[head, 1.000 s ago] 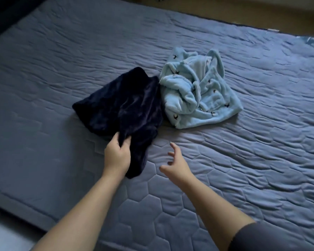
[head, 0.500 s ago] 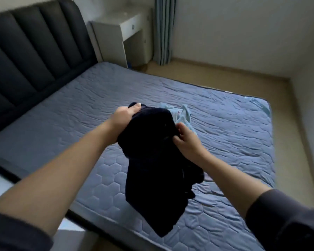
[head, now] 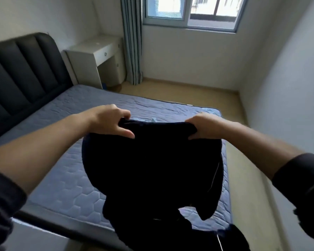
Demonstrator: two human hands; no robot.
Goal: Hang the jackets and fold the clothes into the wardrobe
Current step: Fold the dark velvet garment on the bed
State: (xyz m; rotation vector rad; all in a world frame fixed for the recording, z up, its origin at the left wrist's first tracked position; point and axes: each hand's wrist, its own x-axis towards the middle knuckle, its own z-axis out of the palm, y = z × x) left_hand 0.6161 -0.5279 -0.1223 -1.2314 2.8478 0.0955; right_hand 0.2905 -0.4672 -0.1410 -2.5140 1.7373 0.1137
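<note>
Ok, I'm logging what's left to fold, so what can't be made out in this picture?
Head view only.
Light blue garment: only a sliver shows; the dark garment held in front hides the rest.
Dark garment: lower end cut off by the bottom edge.
Left hand, right hand: fingertips hidden behind the fabric they grip.
Wardrobe: out of frame.

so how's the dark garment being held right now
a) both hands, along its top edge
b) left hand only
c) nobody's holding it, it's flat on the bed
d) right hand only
a: the left hand and the right hand each grip the top edge of the dark garment, which hangs in front of the bed.
</note>
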